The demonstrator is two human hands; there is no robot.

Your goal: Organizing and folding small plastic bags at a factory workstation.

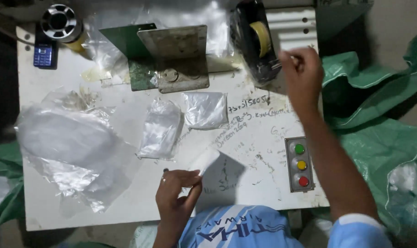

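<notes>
My left hand (176, 193) is near the table's front edge, pinching a small clear plastic packet (203, 161) that sticks up and to the right. My right hand (303, 73) reaches to the far right of the table, next to a black tape dispenser (253, 41) with a yellowish roll; its fingers are curled at the dispenser's edge, and whether they grip tape I cannot tell. Two filled clear packets (205, 110) (160, 129) lie in the middle of the white table (245, 138).
A large crumpled clear plastic bag (68, 147) covers the table's left. A metal bracket on a green plate (174, 57) stands at the back. A three-button box (300, 164) sits front right. A phone (44, 56) and round metal part (59, 22) lie back left. Green sacks (383, 138) lie right.
</notes>
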